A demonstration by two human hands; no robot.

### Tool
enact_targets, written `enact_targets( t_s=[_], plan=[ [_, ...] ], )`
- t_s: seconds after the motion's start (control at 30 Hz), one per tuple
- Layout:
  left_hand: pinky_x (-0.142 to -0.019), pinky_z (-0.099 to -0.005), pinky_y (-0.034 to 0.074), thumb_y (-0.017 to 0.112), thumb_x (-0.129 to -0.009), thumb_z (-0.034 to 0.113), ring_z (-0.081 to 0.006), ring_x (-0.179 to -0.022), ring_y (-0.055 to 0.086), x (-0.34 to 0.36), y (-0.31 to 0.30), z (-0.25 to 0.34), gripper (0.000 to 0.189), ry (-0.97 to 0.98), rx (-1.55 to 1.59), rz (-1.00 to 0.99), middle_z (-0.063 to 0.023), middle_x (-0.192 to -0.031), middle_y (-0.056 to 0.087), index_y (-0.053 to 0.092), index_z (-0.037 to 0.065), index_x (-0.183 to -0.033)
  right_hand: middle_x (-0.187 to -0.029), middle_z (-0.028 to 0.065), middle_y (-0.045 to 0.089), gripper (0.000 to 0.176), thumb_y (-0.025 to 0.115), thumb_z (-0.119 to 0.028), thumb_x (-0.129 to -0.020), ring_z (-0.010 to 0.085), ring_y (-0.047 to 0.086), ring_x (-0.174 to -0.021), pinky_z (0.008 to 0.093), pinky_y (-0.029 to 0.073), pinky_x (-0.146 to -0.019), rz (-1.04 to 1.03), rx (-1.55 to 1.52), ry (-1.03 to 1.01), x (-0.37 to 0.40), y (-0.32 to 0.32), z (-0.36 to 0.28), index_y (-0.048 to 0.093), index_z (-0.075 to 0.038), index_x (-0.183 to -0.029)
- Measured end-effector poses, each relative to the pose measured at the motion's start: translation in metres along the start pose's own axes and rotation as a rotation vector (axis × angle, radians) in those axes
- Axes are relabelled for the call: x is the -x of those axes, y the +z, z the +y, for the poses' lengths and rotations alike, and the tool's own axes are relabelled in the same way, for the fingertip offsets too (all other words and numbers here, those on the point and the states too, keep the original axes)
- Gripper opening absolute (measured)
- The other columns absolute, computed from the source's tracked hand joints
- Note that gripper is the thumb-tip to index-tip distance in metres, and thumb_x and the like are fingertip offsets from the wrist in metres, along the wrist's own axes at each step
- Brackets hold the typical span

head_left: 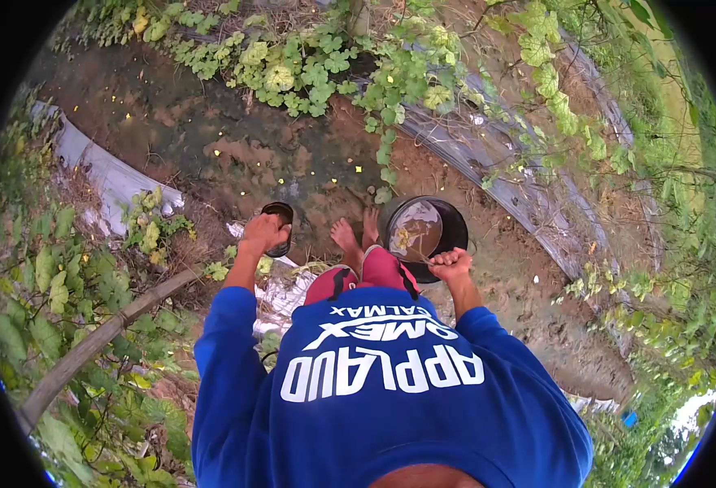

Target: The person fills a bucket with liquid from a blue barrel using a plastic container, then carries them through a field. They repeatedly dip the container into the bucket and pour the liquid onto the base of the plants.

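My left hand [267, 233] is closed at the rim of a small dark round container [279, 252], its fingers over the opening. The hand covers part of this container, and its contents are hidden. On the other side of my bare feet [355, 234], a black bucket [454, 229] stands on the soil with cloudy brown liquid [420, 225] in it. My right hand [451, 262] is a fist at the bucket's near edge. A thin, pale, stick-like piece runs from the fist over the bucket; most of it blends into the liquid.
Grey plastic sheeting [508, 195] covers the bed at right, and another sheet [102, 163] lies at left. Leafy vines [313, 69] hang ahead. A wooden pole [106, 337] slants through foliage at left. Wet, muddy soil [187, 114] with fallen yellow flowers stretches ahead.
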State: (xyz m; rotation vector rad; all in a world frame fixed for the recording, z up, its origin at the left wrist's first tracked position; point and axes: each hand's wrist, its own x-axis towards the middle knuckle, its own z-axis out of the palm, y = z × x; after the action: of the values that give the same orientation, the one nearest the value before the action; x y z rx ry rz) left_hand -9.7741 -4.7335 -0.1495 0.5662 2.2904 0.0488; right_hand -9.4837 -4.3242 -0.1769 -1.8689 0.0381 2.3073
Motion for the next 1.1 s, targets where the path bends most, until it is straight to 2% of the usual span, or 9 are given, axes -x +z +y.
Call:
enact_targets(
  t_s=[0.17,0.23,0.47,0.53,0.57,0.67,0.87,1.0,1.1],
  plan=[
    [-0.091,-0.0418,0.047,0.05,-0.082,0.051,-0.0357,-0.102,0.061,-0.053,-0.102,0.061,0.05,0.128,-0.112,0.064,-0.0202,-0.102,0.066,0.071,0.011,-0.102,-0.042,0.0003,0.021,0.04,0.041,-0.027,-0.08,0.0185,0.022,-0.046,0.0378,0.031,-0.062,0.005,0.039,-0.001,-0.016,-0.005,-0.004,0.023,-0.018,-0.046],
    [-0.083,-0.046,0.05,0.051,-0.081,0.046,-0.0382,-0.092,0.063,-0.079,-0.136,0.088,0.045,0.248,-0.189,0.162,-0.0232,-0.093,0.066,0.071,0.006,-0.09,-0.042,0.0003,0.021,0.04,0.041,-0.027,-0.08,0.0186,0.021,-0.045,0.0376,0.03,-0.061,0.026,0.003,-0.009,-0.016,-0.015,-0.004,0.023,-0.018,-0.046],
    [-0.078,-0.0441,0.049,0.051,-0.076,0.048,-0.0359,-0.091,0.064,-0.147,-0.243,0.174,0.051,0.299,-0.4,0.126,-0.0214,-0.097,0.067,0.069,0.003,-0.094,-0.04,-0.0002,0.018,0.04,0.04,-0.026,-0.078,0.0174,0.018,-0.043,0.0363,0.027,-0.054,0.046,-0.131,-0.031,-0.009,-0.026,-0.006,0.021,-0.018,-0.044],
    [-0.08,-0.0397,0.051,0.048,-0.074,0.048,-0.0311,-0.096,0.065,-0.153,-0.269,0.196,0.055,0.191,-0.425,0.075,-0.0152,-0.101,0.068,0.066,0.005,-0.103,-0.041,-0.0003,0.018,0.039,0.041,-0.026,-0.077,0.0177,0.017,-0.043,0.0359,0.027,-0.054,0.071,-0.142,-0.019,-0.013,-0.027,-0.01,0.021,-0.018,-0.045],
    [-0.076,-0.0438,0.049,0.052,-0.072,0.047,-0.0356,-0.088,0.065,-0.155,-0.277,0.199,0.052,0.245,-0.347,0.132,-0.0189,-0.095,0.068,0.069,0.003,-0.092,-0.041,0.0,0.019,0.037,0.041,-0.026,-0.076,0.0179,0.019,-0.044,0.0355,0.027,-0.055,0.074,-0.125,-0.024,-0.01,-0.027,-0.011,0.021,-0.018,-0.045],
    [-0.075,-0.0442,0.049,0.05,-0.072,0.048,-0.036,-0.087,0.064,-0.156,-0.304,0.214,0.053,0.26,-0.384,0.082,-0.0194,-0.093,0.068,0.068,0.001,-0.091,-0.042,0.0004,0.018,0.037,0.042,-0.026,-0.074,0.0181,0.019,-0.045,0.0352,0.026,-0.055,0.093,-0.098,-0.017,-0.012,-0.022,-0.017,0.021,-0.018,-0.045],
    [-0.07,-0.0467,0.047,0.049,-0.077,0.051,-0.0384,-0.079,0.063,-0.134,-0.319,0.199,0.056,0.304,-0.364,0.192,-0.0218,-0.082,0.066,0.067,-0.001,-0.084,-0.042,0.0012,0.018,0.036,0.042,-0.026,-0.073,0.0188,0.018,-0.046,0.0364,0.027,-0.055,0.09,-0.098,0.02,-0.047,-0.029,-0.033,0.019,-0.018,-0.046],
    [-0.07,-0.0474,0.047,0.052,-0.085,0.048,-0.0391,-0.075,0.062,-0.102,-0.299,0.175,0.051,0.323,-0.199,0.25,-0.0226,-0.074,0.063,0.065,-0.001,-0.083,-0.042,0.0008,0.018,0.037,0.042,-0.025,-0.074,0.0192,0.017,-0.045,0.0373,0.028,-0.056,0.1,0.039,-0.008,-0.054,-0.009,-0.028,0.018,-0.018,-0.047],
    [-0.073,-0.0478,0.045,0.05,-0.088,0.046,-0.0423,-0.08,0.059,-0.09,-0.254,0.144,0.049,0.305,0.145,0.439,-0.0244,-0.077,0.061,0.062,-0.001,-0.083,-0.042,0.0003,0.016,0.038,0.043,-0.024,-0.074,0.0192,0.017,-0.044,0.0366,0.026,-0.055,0.124,0.058,0.016,-0.047,0.013,-0.023,0.017,-0.019,-0.047]
  ],
)
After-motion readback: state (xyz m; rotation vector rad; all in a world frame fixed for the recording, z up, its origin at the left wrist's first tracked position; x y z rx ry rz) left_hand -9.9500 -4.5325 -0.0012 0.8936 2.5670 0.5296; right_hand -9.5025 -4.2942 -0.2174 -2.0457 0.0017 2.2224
